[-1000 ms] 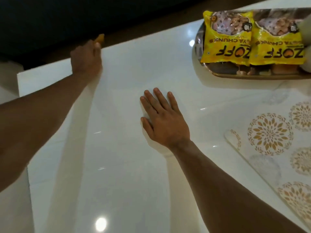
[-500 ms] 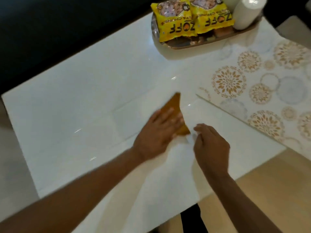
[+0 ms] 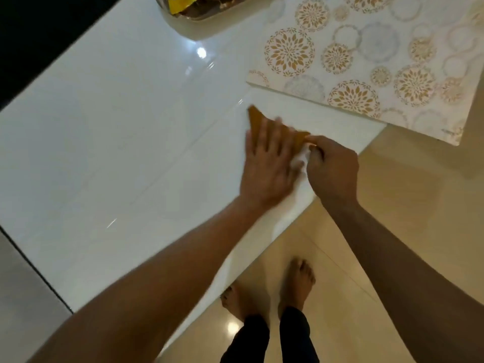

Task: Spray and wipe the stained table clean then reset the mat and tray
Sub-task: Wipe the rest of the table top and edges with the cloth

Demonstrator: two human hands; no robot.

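Note:
An orange cloth (image 3: 256, 118) lies on the glossy white table (image 3: 125, 132) close to its near edge. My left hand (image 3: 269, 163) presses flat on the cloth, fingers spread, covering most of it. My right hand (image 3: 331, 169) pinches the cloth's right corner next to the left hand. A white mat (image 3: 366, 61) with gold and grey floral circles lies at the right, overhanging the table edge. The tray (image 3: 199, 15) with a yellow snack packet (image 3: 180, 3) sits at the far edge, cut off by the frame.
Tan floor tiles (image 3: 408, 205) and my bare feet (image 3: 296, 281) show below the table's near edge. A dark area borders the table at the far left. A grey surface (image 3: 23, 297) adjoins the table's left end.
My left hand carried the cloth from the table's far left edge to the near right edge. My right hand lifted off the table and took the cloth's corner. The view tilted down.

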